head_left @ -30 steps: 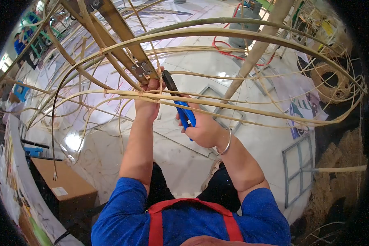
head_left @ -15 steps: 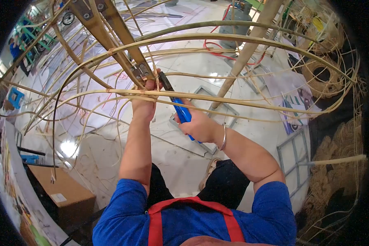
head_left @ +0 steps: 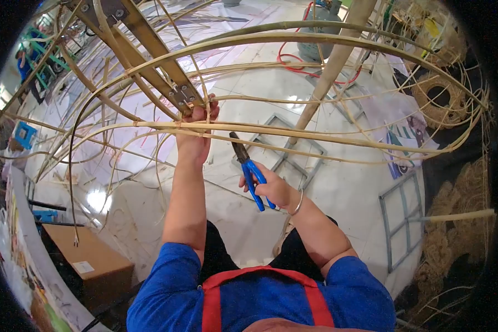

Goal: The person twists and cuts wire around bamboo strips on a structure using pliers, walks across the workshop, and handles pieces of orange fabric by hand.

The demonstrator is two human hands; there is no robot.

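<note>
Blue-handled pliers (head_left: 250,176) are in my right hand (head_left: 272,189), their dark jaws pointing up and left, apart from the strips. My left hand (head_left: 195,135) reaches up behind the long bamboo strips (head_left: 293,133), its fingers closed around the joint where a thin upright strip meets the frame. What exactly those fingers pinch is partly hidden. Just above them ends a brass-coloured metal bar (head_left: 155,66) with a screwed hinge plate (head_left: 186,96).
A wooden pole (head_left: 335,69) slants behind the strips, near a gas cylinder (head_left: 317,39) with a red hose. Metal grid frames (head_left: 402,221) lie right. A cardboard box (head_left: 91,252) stands lower left. Another person (head_left: 25,66) is far left.
My right hand has drawn the pliers down and away from the joint, and their handles have spread. My left hand has stayed at the joint. The view has shifted slightly.
</note>
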